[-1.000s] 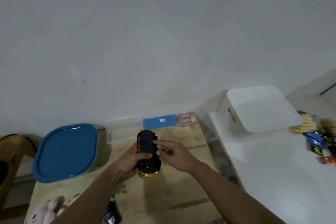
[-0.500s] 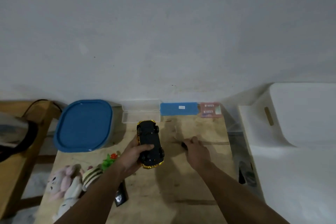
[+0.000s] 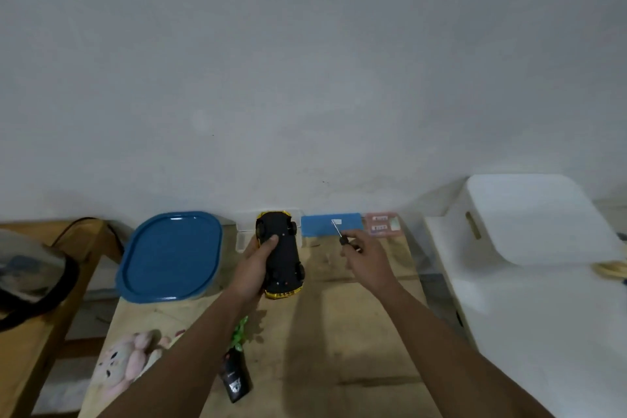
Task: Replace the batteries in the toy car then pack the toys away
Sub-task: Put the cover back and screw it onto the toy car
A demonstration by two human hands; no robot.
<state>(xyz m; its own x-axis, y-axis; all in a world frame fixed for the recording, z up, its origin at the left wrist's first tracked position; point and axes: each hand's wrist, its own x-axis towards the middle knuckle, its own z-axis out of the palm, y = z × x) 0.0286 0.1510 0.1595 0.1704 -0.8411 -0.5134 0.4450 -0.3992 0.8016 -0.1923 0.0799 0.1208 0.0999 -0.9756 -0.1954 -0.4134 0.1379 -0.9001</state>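
The yellow toy car (image 3: 285, 258) is turned upside down, its black underside facing me, above the wooden table (image 3: 339, 332). My left hand (image 3: 254, 265) grips it along its left side, thumb on the underside. My right hand (image 3: 368, 260) is to the right of the car and holds a small screwdriver (image 3: 341, 234) by its black handle, the thin metal shaft pointing up and left. A pink pack of batteries (image 3: 381, 227) lies at the back of the table near the wall.
A clear bin with a blue lid (image 3: 169, 258) stands at the left. A blue case (image 3: 325, 225) and a clear box lie by the wall. A pink plush toy (image 3: 125, 363), a green toy (image 3: 241, 332) and a black remote (image 3: 234, 380) lie near the front. A white bin (image 3: 529, 217) sits on the white table.
My right hand went down to the table, picked up the screwdriver and has lifted it. The left hand kept hold of the upturned car. The view shifted left and down.
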